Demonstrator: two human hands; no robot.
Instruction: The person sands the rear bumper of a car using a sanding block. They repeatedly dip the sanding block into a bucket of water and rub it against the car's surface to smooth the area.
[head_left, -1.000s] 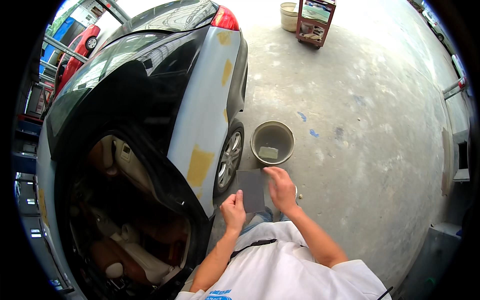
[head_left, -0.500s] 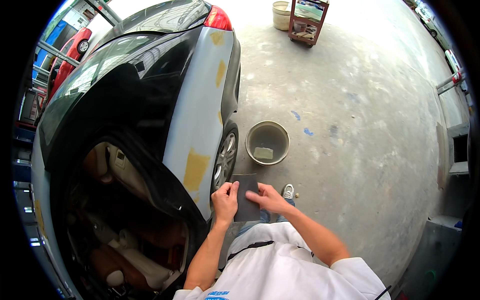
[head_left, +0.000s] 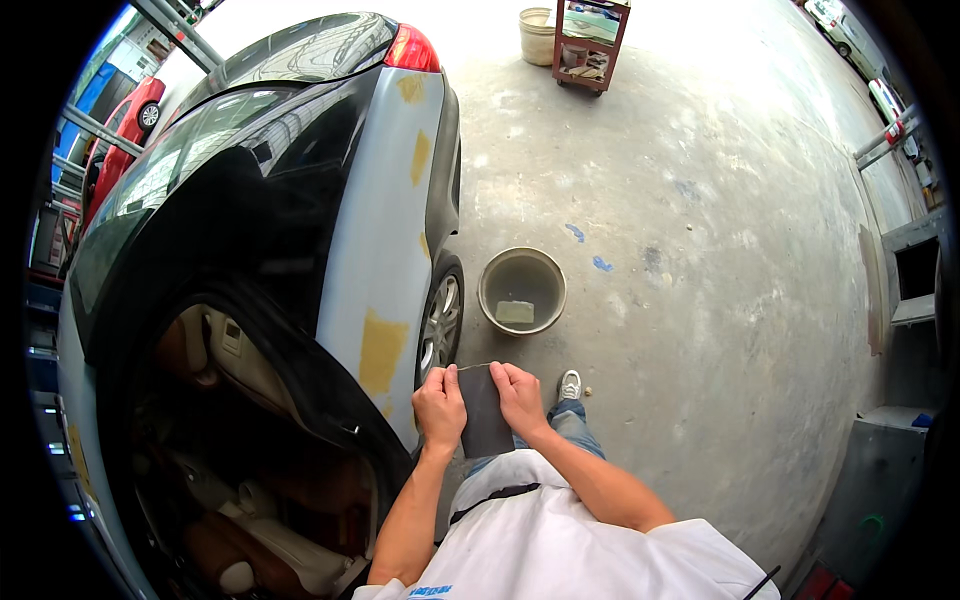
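Between my two hands is a dark grey sheet of sandpaper (head_left: pixel 485 420), with a thin pale edge along its top. My left hand (head_left: pixel 439 408) pinches its upper left corner, fingers curled in. At the upper right corner my right hand (head_left: pixel 519 399) grips it the same way, thumb on top. The sheet hangs in front of my waist. Just left of it is the rear side of a car, whose pale grey panel (head_left: pixel 368 220) carries yellow-tan filler patches, the largest patch (head_left: pixel 382 352) nearest my left hand. Beyond my hands stands a bucket of water (head_left: pixel 522 268) with a pale greenish block (head_left: pixel 515 312) in it.
The car's rear wheel (head_left: pixel 441 325) is beside the bucket. A door opening shows brown and beige seats (head_left: pixel 265 535). Farther off stand a dark red trolley (head_left: pixel 590 45) and a pale bucket (head_left: pixel 537 38). Grey metal cabinets (head_left: pixel 875 480) line the right side; concrete floor (head_left: pixel 700 330) lies between.
My right hand has moved up from the sheet's right side to its upper corner. Both hands now hold the top edge. The view has shifted slightly.
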